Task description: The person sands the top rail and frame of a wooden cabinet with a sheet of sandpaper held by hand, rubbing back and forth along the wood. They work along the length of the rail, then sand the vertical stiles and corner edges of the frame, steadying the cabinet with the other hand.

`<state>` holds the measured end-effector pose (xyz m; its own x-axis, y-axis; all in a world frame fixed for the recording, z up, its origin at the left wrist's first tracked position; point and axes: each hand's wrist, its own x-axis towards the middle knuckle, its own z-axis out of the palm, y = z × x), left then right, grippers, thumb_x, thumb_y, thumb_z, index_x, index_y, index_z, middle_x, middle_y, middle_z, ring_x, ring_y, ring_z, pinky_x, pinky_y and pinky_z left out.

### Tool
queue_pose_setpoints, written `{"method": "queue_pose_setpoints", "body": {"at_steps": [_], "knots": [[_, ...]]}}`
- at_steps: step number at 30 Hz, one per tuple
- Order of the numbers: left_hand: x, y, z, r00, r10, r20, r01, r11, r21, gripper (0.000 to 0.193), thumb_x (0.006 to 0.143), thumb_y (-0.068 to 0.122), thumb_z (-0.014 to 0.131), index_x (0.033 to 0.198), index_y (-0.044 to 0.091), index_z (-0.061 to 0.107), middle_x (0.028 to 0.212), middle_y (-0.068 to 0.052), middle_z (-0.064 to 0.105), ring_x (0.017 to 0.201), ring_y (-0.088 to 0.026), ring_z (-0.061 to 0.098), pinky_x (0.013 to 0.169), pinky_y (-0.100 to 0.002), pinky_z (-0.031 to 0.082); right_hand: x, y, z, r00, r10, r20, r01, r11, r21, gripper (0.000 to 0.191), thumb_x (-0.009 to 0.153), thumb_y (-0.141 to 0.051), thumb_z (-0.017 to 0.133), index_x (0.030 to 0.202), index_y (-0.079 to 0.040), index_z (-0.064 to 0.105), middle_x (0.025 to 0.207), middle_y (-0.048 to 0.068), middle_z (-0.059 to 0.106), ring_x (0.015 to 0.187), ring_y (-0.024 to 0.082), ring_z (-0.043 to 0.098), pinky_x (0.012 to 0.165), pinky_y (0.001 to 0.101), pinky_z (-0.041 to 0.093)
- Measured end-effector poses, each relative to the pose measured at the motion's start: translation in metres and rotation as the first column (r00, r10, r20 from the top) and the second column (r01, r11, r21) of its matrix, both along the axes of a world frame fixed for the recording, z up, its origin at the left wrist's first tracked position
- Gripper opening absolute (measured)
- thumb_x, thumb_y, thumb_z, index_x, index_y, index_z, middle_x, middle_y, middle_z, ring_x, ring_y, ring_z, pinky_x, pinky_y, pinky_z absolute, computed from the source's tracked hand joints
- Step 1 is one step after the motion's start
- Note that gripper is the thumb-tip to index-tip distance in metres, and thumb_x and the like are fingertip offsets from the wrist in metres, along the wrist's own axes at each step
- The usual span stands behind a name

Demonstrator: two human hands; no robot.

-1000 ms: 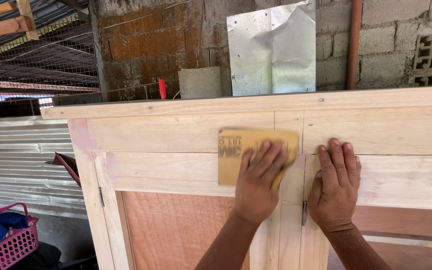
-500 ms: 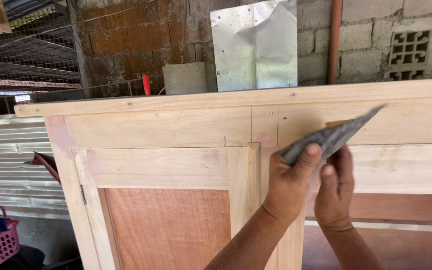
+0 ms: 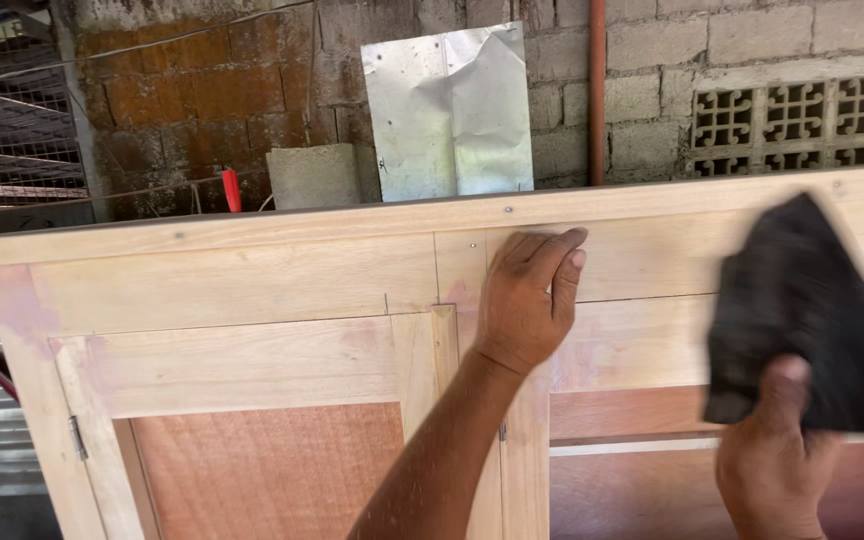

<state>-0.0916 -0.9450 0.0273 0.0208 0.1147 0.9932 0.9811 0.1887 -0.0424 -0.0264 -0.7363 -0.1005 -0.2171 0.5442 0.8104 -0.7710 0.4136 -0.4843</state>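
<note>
Pinching grip of the right hand [image 3: 774, 462] holds dark sandpaper [image 3: 802, 320]; left hand [image 3: 524, 300] rests spread on the wooden cabinet [image 3: 252, 290].

Both forearms bare, no sleeves/gloves; left hand [image 3: 524, 300], right hand [image 3: 774, 462] w/o rings.

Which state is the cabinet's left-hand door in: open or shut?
Shut: the left door sits flush inside the cabinet frame, its hinge folded; no gap shows.
</note>
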Motion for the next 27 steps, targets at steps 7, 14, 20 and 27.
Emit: {"method": "queue_pose_setpoints", "body": {"at_steps": [7,14,20,27], "knots": [[-0.036,-0.005,0.007,0.911,0.207,-0.356,-0.242,0.969,-0.056,0.027,0.1,0.024,0.063,0.116,0.004,0.072,0.129,-0.011,0.069,0.126,-0.029,0.061,0.115,-0.045,0.047,-0.062,-0.006,0.014,0.655,-0.751,0.084,0.641,0.611,0.464,0.071,0.104,-0.006,0.054,0.167,-0.016,0.023,0.174,0.018,0.018,0.16,0.039,0.009,0.128,0.0563,0.008],[-0.051,-0.017,0.005,0.985,-0.019,-0.171,-0.001,0.993,-0.116,0.027,0.108,0.021,0.056,0.122,0.004,0.071,0.133,-0.008,0.07,0.13,-0.027,0.061,0.117,-0.04,0.051,-0.107,-0.095,0.0,0.663,-0.739,-0.12,0.563,0.386,0.73,0.089,0.084,0.008,0.062,0.163,-0.014,0.029,0.172,0.012,0.021,0.161,0.036,0.011,0.13,0.0566,0.008],[-0.058,-0.015,0.002,0.943,0.08,-0.323,-0.095,0.995,-0.029,0.024,0.103,0.021,0.062,0.116,0.003,0.073,0.128,-0.009,0.071,0.126,-0.028,0.062,0.118,-0.047,0.043,-0.078,0.028,0.01,0.664,-0.745,-0.054,0.649,0.54,0.535,0.076,0.09,0.004,0.059,0.161,-0.011,0.039,0.167,0.022,0.031,0.157,0.045,0.02,0.13,0.0582,0.013],[-0.06,-0.014,0.003,0.967,0.034,-0.254,-0.055,0.996,-0.076,0.025,0.105,0.023,0.061,0.116,0.005,0.074,0.128,-0.008,0.072,0.127,-0.027,0.062,0.118,-0.044,0.044,-0.097,-0.014,0.028,0.675,-0.733,-0.084,0.69,0.587,0.423,0.085,0.089,0.008,0.05,0.167,-0.011,0.023,0.174,0.021,0.011,0.162,0.046,0.004,0.13,0.0619,0.0]]}}
